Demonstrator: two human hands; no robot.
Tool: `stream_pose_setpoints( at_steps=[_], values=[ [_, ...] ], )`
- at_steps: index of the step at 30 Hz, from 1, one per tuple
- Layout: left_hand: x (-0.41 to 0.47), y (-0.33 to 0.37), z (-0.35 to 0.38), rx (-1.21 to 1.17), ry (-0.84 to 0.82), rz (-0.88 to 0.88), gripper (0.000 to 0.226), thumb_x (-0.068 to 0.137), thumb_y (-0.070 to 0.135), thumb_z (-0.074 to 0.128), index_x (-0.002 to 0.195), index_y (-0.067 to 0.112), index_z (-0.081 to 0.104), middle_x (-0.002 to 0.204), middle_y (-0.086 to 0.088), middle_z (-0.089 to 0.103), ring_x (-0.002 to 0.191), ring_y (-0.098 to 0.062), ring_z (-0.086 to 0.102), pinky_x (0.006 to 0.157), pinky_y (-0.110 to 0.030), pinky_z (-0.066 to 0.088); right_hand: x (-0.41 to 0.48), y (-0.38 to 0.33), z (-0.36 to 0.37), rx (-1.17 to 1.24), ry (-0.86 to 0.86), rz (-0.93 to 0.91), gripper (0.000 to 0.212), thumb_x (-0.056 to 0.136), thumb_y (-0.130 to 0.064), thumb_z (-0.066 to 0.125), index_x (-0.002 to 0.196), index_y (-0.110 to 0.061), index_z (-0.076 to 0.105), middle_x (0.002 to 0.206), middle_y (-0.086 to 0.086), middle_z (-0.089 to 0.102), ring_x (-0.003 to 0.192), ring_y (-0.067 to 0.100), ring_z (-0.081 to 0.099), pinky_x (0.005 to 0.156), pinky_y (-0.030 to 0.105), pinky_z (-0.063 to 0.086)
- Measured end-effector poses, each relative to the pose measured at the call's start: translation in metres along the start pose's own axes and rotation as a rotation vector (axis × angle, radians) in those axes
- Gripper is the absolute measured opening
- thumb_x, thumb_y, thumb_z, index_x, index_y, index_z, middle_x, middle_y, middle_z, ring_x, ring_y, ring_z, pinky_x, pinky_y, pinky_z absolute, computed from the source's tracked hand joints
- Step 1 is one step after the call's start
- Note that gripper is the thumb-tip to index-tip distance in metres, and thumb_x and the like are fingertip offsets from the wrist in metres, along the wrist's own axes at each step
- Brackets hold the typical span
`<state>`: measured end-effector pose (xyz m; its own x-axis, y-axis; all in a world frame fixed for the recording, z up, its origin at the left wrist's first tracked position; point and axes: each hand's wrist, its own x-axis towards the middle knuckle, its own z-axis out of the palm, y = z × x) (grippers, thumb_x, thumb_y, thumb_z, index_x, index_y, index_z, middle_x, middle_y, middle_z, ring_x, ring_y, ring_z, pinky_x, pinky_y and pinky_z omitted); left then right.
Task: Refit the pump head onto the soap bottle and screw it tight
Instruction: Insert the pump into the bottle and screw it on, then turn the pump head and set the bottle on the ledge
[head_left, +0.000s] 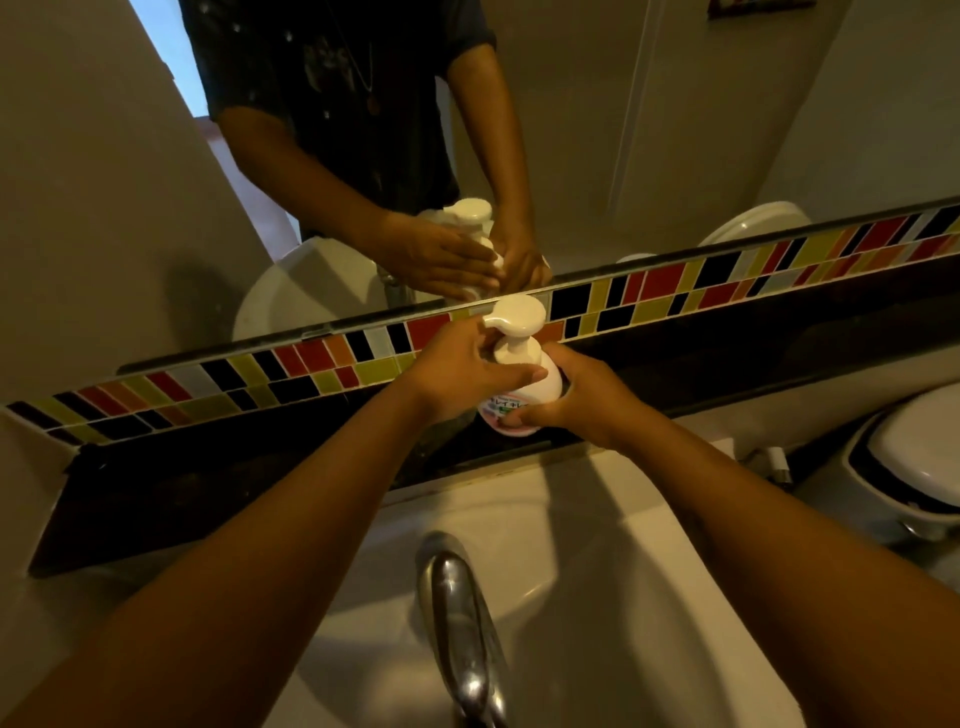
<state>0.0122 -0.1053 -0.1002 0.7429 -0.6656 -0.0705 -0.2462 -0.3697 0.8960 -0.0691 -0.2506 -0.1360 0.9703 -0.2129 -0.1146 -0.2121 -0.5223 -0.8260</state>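
Note:
A white soap bottle (545, 387) with a pink and green label stands upright on the dark ledge (208, 493) behind the sink. The cream pump head (517, 322) sits on top of the bottle, its nozzle pointing left. My left hand (457, 371) wraps around the pump collar and the bottle's shoulder from the left, fingers across the front. Gripping the lower body of the bottle from the right is my right hand (582, 397). The joint between pump collar and bottle neck is partly hidden by my fingers.
A chrome tap (462, 618) rises in front of me over the white sink (597, 571). A strip of coloured tiles (675, 286) and a mirror (675, 130) back the ledge. A white lidded container (919, 452) sits at the right.

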Motion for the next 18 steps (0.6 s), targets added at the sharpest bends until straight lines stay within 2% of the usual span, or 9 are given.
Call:
stream_pose_setpoints(
  at_steps=[3, 5, 6, 8, 11, 13, 15, 18],
  values=[
    [-0.004, 0.000, 0.000, -0.022, 0.012, 0.008, 0.065, 0.074, 0.024, 0.081, 0.133, 0.020, 0.052, 0.124, 0.002, 0.064, 0.109, -0.013, 0.062, 0.084, -0.026, 0.054, 0.003, 0.000, -0.004, -0.002, -0.036, 0.013, 0.076, 0.064, -0.027, 0.084, 0.131, -0.025, 0.050, 0.129, 0.002, 0.061, 0.114, 0.021, 0.059, 0.097, 0.043, 0.051],
    [-0.013, -0.004, 0.000, -0.057, 0.045, 0.005, 0.065, 0.072, 0.021, 0.082, 0.129, 0.026, 0.052, 0.119, 0.009, 0.061, 0.106, -0.009, 0.059, 0.081, -0.024, 0.053, 0.006, -0.002, -0.004, -0.035, -0.090, 0.003, 0.081, 0.059, -0.041, 0.084, 0.131, -0.033, 0.049, 0.132, 0.001, 0.058, 0.118, 0.022, 0.056, 0.099, 0.048, 0.049],
    [-0.018, -0.008, -0.001, -0.086, 0.071, 0.000, 0.066, 0.070, 0.019, 0.084, 0.126, 0.030, 0.051, 0.115, 0.013, 0.060, 0.104, -0.007, 0.059, 0.082, -0.025, 0.053, 0.008, -0.003, -0.003, -0.049, -0.123, -0.002, 0.086, 0.055, -0.049, 0.084, 0.131, -0.038, 0.047, 0.135, 0.000, 0.054, 0.122, 0.022, 0.052, 0.101, 0.051, 0.046],
    [-0.027, -0.018, -0.007, -0.139, 0.121, -0.012, 0.063, 0.068, 0.015, 0.085, 0.118, 0.036, 0.051, 0.108, 0.019, 0.059, 0.098, -0.005, 0.060, 0.076, -0.023, 0.055, 0.011, -0.006, 0.001, -0.079, -0.177, -0.015, 0.087, 0.056, -0.050, 0.082, 0.133, -0.044, 0.043, 0.141, -0.001, 0.047, 0.130, 0.022, 0.037, 0.107, 0.051, 0.036],
    [-0.042, -0.027, -0.019, -0.168, 0.141, -0.062, 0.064, 0.068, 0.012, 0.084, 0.122, 0.028, 0.054, 0.108, 0.017, 0.060, 0.096, -0.007, 0.061, 0.068, -0.017, 0.055, 0.011, -0.016, 0.017, -0.094, -0.180, -0.038, 0.086, 0.058, -0.052, 0.079, 0.135, -0.047, 0.039, 0.143, -0.002, 0.046, 0.135, 0.027, 0.032, 0.109, 0.055, 0.031],
    [-0.049, -0.031, -0.026, -0.124, 0.113, -0.060, 0.069, 0.067, 0.015, 0.086, 0.126, 0.024, 0.053, 0.111, 0.013, 0.061, 0.097, -0.006, 0.061, 0.069, -0.014, 0.054, 0.010, -0.020, 0.031, -0.096, -0.144, -0.048, 0.089, 0.056, -0.057, 0.077, 0.136, -0.047, 0.038, 0.142, -0.003, 0.048, 0.134, 0.028, 0.036, 0.110, 0.055, 0.031],
    [-0.056, -0.035, -0.033, -0.073, 0.103, -0.054, 0.073, 0.066, 0.018, 0.087, 0.131, 0.023, 0.052, 0.117, 0.011, 0.061, 0.102, -0.008, 0.060, 0.073, -0.015, 0.052, 0.008, -0.023, 0.040, -0.124, -0.123, -0.045, 0.090, 0.060, -0.052, 0.079, 0.139, -0.044, 0.036, 0.145, -0.002, 0.046, 0.136, 0.028, 0.033, 0.110, 0.052, 0.027],
    [-0.063, -0.041, -0.049, -0.046, 0.140, -0.089, 0.076, 0.067, 0.020, 0.087, 0.133, 0.022, 0.051, 0.124, 0.007, 0.060, 0.109, -0.010, 0.058, 0.085, -0.026, 0.052, 0.003, -0.037, 0.037, -0.134, -0.132, -0.024, 0.102, 0.054, -0.055, 0.082, 0.140, -0.049, 0.029, 0.150, -0.001, 0.040, 0.140, 0.030, 0.031, 0.109, 0.057, 0.032]
  ],
)
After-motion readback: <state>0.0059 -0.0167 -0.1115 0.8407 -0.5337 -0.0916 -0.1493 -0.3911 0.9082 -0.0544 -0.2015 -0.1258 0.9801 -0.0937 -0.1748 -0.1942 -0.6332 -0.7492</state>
